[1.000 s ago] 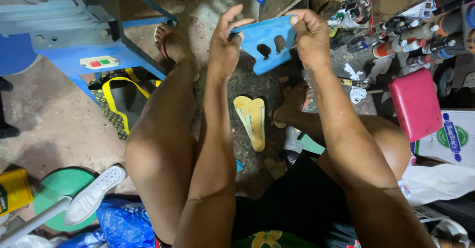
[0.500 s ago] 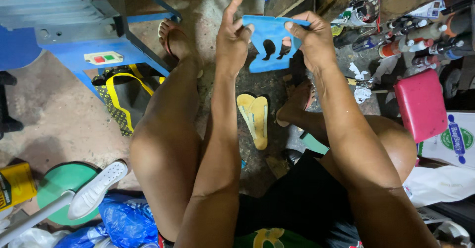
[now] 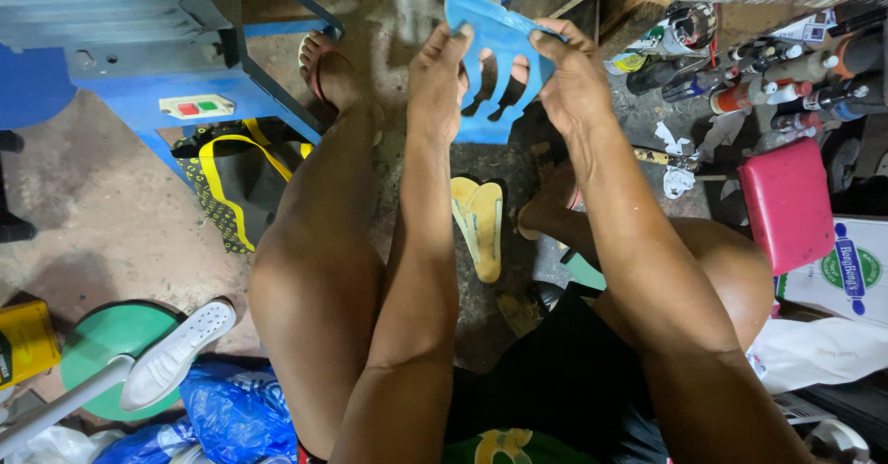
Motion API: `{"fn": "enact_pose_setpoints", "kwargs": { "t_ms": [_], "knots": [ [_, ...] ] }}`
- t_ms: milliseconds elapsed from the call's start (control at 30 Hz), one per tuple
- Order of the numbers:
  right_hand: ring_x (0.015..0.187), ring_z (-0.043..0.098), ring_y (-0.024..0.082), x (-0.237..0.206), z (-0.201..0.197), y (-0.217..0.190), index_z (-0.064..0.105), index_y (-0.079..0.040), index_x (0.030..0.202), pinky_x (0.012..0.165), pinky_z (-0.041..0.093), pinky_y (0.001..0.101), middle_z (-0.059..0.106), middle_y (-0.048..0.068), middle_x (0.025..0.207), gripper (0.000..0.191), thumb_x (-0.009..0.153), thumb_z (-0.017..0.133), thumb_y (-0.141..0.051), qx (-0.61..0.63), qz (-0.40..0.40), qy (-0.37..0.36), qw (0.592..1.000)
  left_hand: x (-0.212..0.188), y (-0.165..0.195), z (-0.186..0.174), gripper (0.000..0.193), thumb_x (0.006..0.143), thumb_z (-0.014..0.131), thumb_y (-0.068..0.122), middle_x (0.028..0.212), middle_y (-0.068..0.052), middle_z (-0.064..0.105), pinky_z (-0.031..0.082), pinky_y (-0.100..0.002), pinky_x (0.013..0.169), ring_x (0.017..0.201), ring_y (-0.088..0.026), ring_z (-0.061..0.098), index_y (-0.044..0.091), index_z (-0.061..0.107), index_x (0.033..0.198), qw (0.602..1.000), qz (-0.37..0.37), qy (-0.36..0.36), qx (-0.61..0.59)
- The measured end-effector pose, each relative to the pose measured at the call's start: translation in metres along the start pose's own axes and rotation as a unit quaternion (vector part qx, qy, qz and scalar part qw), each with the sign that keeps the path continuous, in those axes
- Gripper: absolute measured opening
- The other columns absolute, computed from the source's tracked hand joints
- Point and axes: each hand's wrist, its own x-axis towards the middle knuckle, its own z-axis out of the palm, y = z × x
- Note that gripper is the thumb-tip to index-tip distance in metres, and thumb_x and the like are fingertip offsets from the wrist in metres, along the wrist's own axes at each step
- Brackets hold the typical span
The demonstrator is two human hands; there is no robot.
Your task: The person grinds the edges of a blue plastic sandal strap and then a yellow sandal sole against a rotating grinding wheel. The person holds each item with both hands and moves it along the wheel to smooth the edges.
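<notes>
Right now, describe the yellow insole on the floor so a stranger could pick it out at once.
Start at the blue machine frame at upper left, then look right, between the person's knees, below the blue cut-out sheet held in both hands. The yellow insole lies on the dark floor: foot-shaped, alone in that gap.

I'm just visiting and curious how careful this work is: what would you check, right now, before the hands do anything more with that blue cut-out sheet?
1. Both hands on the blue sheet: ok; left hand and right hand pinch opposite sides.
2. Sheet off the floor: ok, held up in the air.
3. Cut-outs in view: ok, dark openings show between the hands.
4. Sheet whole, no tear: cannot tell, fingers cover its edges.
5. Floor below free of clutter: not ok; a yellow insole lies beneath, bottles stand to the right.
6. Footing: ok, the sandalled foot rests flat.
</notes>
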Motion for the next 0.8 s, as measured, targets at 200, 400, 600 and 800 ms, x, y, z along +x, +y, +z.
{"fn": "enact_pose_setpoints", "kwargs": {
  "t_ms": [200,400,600,800],
  "knots": [
    [0.080,0.068,0.020,0.005,0.030,0.009,0.066,-0.002,0.108,0.075,0.063,0.0338,0.069,0.010,0.092,0.016,0.096,0.072,-0.012,0.097,0.092,-0.025,0.991,0.008,0.011,-0.003,0.021,0.102,0.068,0.027,0.083,-0.004,0.070,0.043,-0.025,0.058,0.066,-0.012,0.054,0.006,0.070,0.098,0.987,0.079,0.131,0.039],
    [0.075,0.065,0.018,0.018,0.068,0.022,0.062,-0.005,0.107,0.070,0.062,0.0341,0.068,0.008,0.090,0.022,0.091,0.072,-0.017,0.151,0.103,-0.071,0.981,0.013,0.029,-0.016,0.027,0.096,0.069,0.033,0.082,0.000,0.063,0.051,-0.024,0.061,0.070,-0.009,0.060,0.007,0.068,0.105,0.979,0.090,0.175,0.045],
    [0.093,0.071,0.023,0.028,0.089,0.024,0.063,-0.003,0.110,0.083,0.062,0.0338,0.070,0.011,0.104,0.022,0.092,0.074,-0.010,0.243,0.096,-0.132,0.956,0.036,0.047,-0.018,0.032,0.097,0.064,0.033,0.082,-0.005,0.066,0.049,-0.028,0.052,0.065,-0.014,0.061,0.002,0.067,0.104,0.965,0.110,0.239,0.010],
    [0.106,0.070,0.025,0.033,0.090,0.023,0.062,-0.002,0.112,0.099,0.062,0.0398,0.068,0.010,0.113,0.018,0.097,0.071,-0.003,0.306,0.065,-0.156,0.937,0.044,0.056,-0.011,0.031,0.097,0.061,0.031,0.080,-0.004,0.064,0.052,-0.028,0.053,0.066,-0.011,0.062,0.002,0.067,0.103,0.965,0.095,0.243,-0.014]
  ]
}}
